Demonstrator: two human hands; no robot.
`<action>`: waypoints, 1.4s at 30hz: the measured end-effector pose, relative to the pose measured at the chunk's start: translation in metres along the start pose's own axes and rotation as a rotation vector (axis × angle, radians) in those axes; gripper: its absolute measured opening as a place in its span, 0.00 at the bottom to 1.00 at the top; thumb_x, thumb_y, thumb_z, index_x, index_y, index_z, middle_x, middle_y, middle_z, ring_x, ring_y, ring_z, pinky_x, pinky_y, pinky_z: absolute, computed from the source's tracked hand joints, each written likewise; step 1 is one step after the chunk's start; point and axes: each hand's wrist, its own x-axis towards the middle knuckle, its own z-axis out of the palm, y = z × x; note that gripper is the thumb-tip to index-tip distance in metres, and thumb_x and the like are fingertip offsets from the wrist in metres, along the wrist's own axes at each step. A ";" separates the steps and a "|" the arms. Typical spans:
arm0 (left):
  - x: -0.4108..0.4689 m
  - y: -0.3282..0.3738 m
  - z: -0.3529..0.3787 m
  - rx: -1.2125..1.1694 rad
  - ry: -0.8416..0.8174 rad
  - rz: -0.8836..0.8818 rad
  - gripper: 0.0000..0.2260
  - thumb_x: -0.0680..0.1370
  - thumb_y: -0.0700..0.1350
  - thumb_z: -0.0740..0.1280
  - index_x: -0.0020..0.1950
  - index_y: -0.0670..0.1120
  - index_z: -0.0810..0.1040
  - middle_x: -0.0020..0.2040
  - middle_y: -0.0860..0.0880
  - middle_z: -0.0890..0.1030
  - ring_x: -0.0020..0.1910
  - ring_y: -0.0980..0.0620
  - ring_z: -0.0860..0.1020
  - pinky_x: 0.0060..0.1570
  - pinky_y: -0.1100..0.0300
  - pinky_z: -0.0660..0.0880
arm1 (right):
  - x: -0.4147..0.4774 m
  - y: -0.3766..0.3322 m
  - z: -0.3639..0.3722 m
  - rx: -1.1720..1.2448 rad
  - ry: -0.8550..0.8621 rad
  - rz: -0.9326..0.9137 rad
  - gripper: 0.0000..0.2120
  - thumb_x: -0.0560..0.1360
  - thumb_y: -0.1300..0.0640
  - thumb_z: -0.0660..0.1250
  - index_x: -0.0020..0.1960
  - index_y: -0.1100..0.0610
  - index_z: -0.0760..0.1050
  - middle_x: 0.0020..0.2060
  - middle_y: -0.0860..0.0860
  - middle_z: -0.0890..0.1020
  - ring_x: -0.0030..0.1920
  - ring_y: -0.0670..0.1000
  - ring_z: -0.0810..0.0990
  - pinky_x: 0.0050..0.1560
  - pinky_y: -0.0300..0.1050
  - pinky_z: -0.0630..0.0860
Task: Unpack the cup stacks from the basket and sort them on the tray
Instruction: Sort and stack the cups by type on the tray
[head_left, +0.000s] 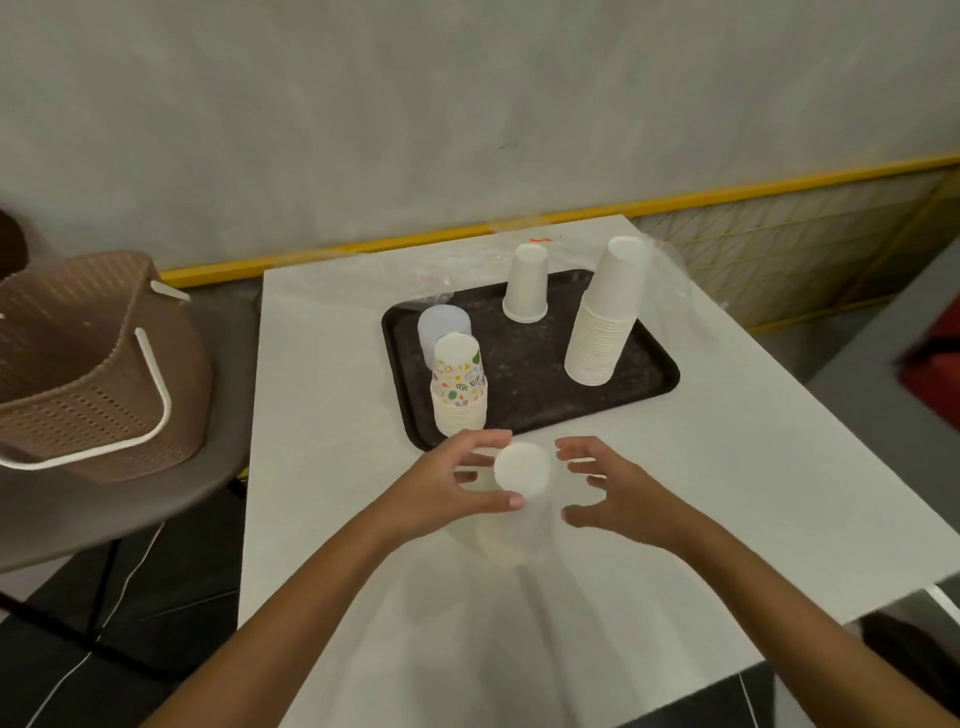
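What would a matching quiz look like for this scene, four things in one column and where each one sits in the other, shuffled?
Things:
1. tall white stack
2. patterned stack
3. lone white cup
4. basket

Places:
A. on the seat left of the table
B. by the far edge of the tray
C. tray's right side
D. tray's near left corner

Pairs: 1-C, 2-D, 3-B, 4-A.

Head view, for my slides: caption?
Left hand grips a white cup stack near the tray; right hand hovers open.
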 end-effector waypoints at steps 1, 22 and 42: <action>-0.001 -0.001 0.003 0.020 -0.001 0.007 0.26 0.67 0.48 0.75 0.62 0.59 0.69 0.63 0.56 0.72 0.61 0.58 0.72 0.64 0.59 0.70 | -0.002 -0.003 0.007 -0.013 0.000 -0.010 0.33 0.69 0.60 0.73 0.68 0.51 0.61 0.66 0.48 0.68 0.64 0.49 0.68 0.64 0.41 0.67; -0.026 0.000 0.008 0.005 0.117 -0.014 0.28 0.70 0.45 0.74 0.68 0.51 0.69 0.68 0.50 0.70 0.64 0.50 0.72 0.63 0.53 0.72 | -0.003 -0.033 0.052 -0.035 0.160 -0.051 0.35 0.66 0.56 0.76 0.67 0.51 0.62 0.63 0.50 0.72 0.57 0.45 0.68 0.64 0.47 0.70; -0.024 0.120 -0.066 0.054 0.228 0.300 0.24 0.69 0.49 0.74 0.64 0.55 0.72 0.57 0.60 0.75 0.50 0.63 0.76 0.43 0.69 0.72 | -0.009 -0.141 -0.049 -0.140 0.322 -0.392 0.36 0.62 0.55 0.77 0.66 0.50 0.65 0.55 0.45 0.75 0.55 0.48 0.75 0.54 0.45 0.75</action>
